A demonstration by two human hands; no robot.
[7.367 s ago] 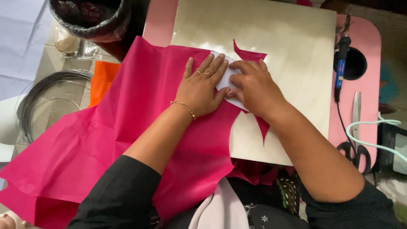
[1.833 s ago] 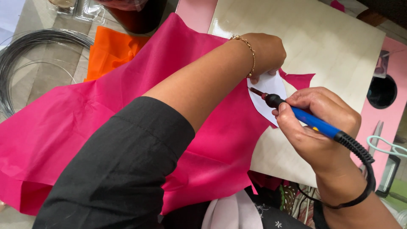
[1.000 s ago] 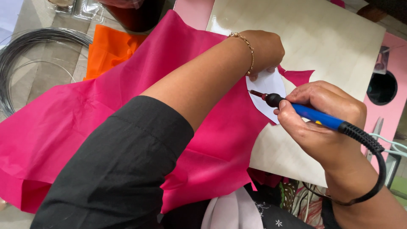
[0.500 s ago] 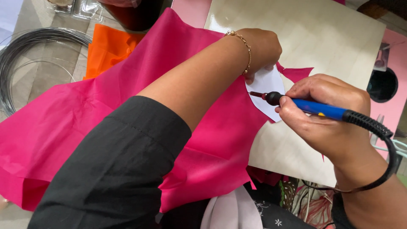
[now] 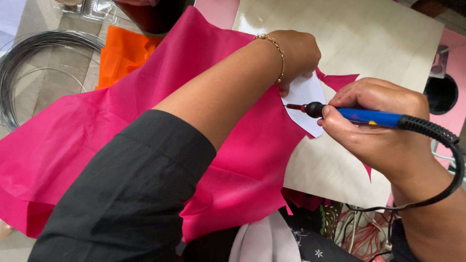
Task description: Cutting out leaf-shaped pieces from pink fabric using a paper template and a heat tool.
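A large sheet of pink fabric point(image 5: 97, 136) lies over a pale square board point(image 5: 369, 53). My left hand point(image 5: 296, 51), with a gold bracelet at the wrist, presses down on a white paper template point(image 5: 306, 99) that rests on the fabric. My right hand point(image 5: 374, 126) grips a blue-handled corded hot tool point(image 5: 369, 116). Its dark metal tip touches the fabric at the template's left edge. My left forearm crosses over the fabric and hides part of it.
An orange fabric piece point(image 5: 121, 53) lies at the upper left beside a coil of thin dark wire point(image 5: 29, 68). A pink table surface point(image 5: 456, 53) with a round black hole point(image 5: 441, 93) shows at the right. The tool's black cord point(image 5: 451, 160) loops around my right wrist.
My hands earlier lay flat on the template without a tool. Since then my right hand holds the hot tool, and its tip has crept along the template's edge while my left hand keeps pressing.
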